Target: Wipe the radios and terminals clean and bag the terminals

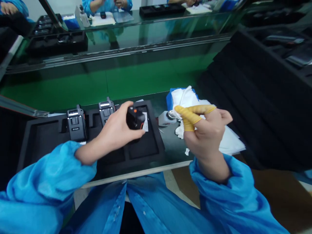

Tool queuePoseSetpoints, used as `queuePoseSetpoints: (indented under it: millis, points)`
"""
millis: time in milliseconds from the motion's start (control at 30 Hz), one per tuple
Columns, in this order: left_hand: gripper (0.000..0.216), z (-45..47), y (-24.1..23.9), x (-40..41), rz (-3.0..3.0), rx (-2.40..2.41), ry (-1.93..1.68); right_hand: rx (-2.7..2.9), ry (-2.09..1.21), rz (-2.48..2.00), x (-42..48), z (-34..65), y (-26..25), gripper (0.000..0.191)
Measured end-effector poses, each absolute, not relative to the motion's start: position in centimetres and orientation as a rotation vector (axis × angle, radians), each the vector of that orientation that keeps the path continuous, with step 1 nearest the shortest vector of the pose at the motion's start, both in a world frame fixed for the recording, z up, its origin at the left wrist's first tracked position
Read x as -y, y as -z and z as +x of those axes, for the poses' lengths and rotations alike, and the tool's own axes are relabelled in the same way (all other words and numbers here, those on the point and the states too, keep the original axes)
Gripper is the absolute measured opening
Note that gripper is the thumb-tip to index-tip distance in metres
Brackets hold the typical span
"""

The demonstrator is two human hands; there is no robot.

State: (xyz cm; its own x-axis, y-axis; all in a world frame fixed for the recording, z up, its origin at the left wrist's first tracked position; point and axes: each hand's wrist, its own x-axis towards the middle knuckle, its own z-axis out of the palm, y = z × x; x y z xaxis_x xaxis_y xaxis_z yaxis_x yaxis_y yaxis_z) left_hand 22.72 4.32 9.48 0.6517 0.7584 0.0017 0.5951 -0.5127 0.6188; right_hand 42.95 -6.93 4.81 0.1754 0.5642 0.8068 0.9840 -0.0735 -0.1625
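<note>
My left hand (117,128) is wrapped round a small black device with an orange button (135,118), holding it over the right end of a black foam tray (36,139). Two more black devices (76,123) (106,110) stand upright in the tray's slots. My right hand (207,130), with yellow finger cots on two fingers, pinches a white cloth (185,97) just right of the tray. A small clear bottle (168,116) stands between my hands.
White cloths lie on a blue pad (170,94) beside my right hand. Stacked black foam trays (255,97) fill the right side. A green belt (97,84) runs behind the tray. Other people in blue sleeves (107,5) work at the far bench.
</note>
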Motion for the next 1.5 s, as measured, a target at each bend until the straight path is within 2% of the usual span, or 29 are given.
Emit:
queuePoseSetpoints:
  millis: [67,167,433,567,700,967,1367,1500]
  points:
    - [0.078,24.2,-9.3,-5.6,2.342,-1.1,-0.305,1.405,0.704,-1.876,6.9,44.4,-4.4,0.034]
    - [0.072,26.1,-8.2,-6.7,2.422,-1.232,-0.24,1.357,0.656,-2.012,6.6,45.8,-3.5,0.031]
    - [0.065,25.5,-7.8,-5.2,2.626,-1.259,-0.188,1.639,0.743,-2.112,6.3,45.2,-0.9,0.027]
    - [0.052,20.9,-8.4,-1.4,2.815,-0.933,-0.298,1.639,0.744,-2.054,6.0,44.9,-1.6,0.023]
    - [0.044,18.2,-6.2,1.3,2.852,-0.686,-0.41,1.635,0.698,-1.969,3.9,43.1,-3.6,0.029]
    - [0.062,19.0,-1.9,0.6,2.908,-0.668,-0.424,2.034,0.687,-1.772,-2.6,38.4,-3.5,0.027]
    - [0.046,19.0,-1.4,0.6,2.946,-0.646,-0.514,2.008,0.932,-1.74,-2.7,39.1,-2.3,0.036]
    - [0.043,19.2,-1.4,0.7,2.964,-0.674,-0.52,2.037,0.853,-1.702,-3.4,38.2,-2.2,0.034]
